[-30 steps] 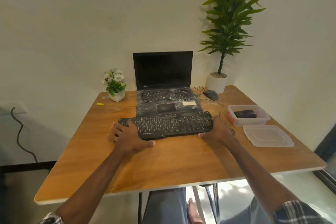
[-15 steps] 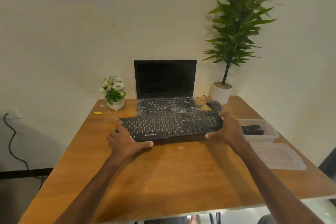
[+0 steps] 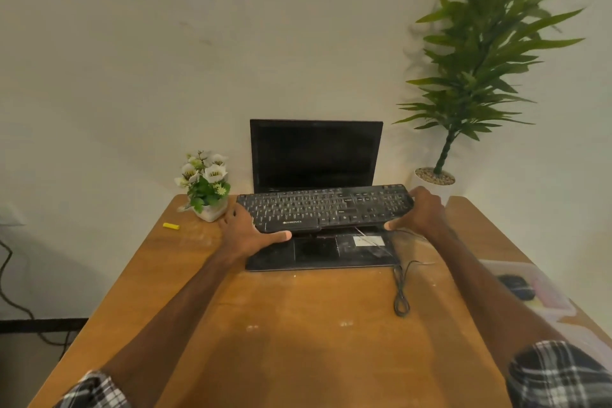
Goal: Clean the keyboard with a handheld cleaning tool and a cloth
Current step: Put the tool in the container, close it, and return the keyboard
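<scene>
A dusty black keyboard (image 3: 326,207) is lifted off the wooden table (image 3: 298,325) and hovers over the open laptop's (image 3: 316,156) key deck. My left hand (image 3: 246,230) grips its left end, thumb under the front edge. My right hand (image 3: 419,210) grips its right end the same way. The keyboard's black cable (image 3: 400,288) trails down onto the table. A dark handheld object (image 3: 516,286) lies in a clear plastic box (image 3: 543,291) at the right edge. No cloth is visible.
A small white pot of white flowers (image 3: 207,187) stands left of the laptop, and a tall green plant (image 3: 477,76) in a white pot at the back right. A small yellow item (image 3: 171,226) lies on the left. White dust specks dot the table.
Both hands have lifted the keyboard off the table and carried it away from me, over the laptop. The cable now lies exposed on the table. The camera tilted up.
</scene>
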Demonstrator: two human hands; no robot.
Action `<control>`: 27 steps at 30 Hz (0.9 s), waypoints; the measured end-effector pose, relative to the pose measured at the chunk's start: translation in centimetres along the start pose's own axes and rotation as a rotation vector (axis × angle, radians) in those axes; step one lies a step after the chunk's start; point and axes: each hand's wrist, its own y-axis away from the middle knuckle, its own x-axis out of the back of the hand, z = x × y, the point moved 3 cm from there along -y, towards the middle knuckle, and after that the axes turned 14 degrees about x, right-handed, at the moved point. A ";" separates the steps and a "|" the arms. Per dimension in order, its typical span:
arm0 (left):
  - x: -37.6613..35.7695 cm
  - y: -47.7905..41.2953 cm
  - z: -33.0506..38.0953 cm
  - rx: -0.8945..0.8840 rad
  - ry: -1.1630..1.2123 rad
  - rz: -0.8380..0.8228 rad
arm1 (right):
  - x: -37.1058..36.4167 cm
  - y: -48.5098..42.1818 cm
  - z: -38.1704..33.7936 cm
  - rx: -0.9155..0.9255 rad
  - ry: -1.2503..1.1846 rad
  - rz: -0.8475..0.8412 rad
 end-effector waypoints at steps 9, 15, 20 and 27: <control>-1.7 -3.0 -0.8 0.020 -0.089 0.034 | -5.4 -2.5 1.5 -0.046 0.012 -0.049; -1.7 -4.4 -0.9 0.004 -0.130 0.059 | -6.9 -2.8 1.7 -0.037 -0.074 -0.025; -1.8 -3.8 -0.4 0.019 -0.156 0.128 | -6.2 -2.5 0.6 0.001 -0.132 -0.059; -3.0 1.6 1.0 -0.096 -0.174 0.280 | -4.0 1.5 -0.4 0.041 -0.219 0.022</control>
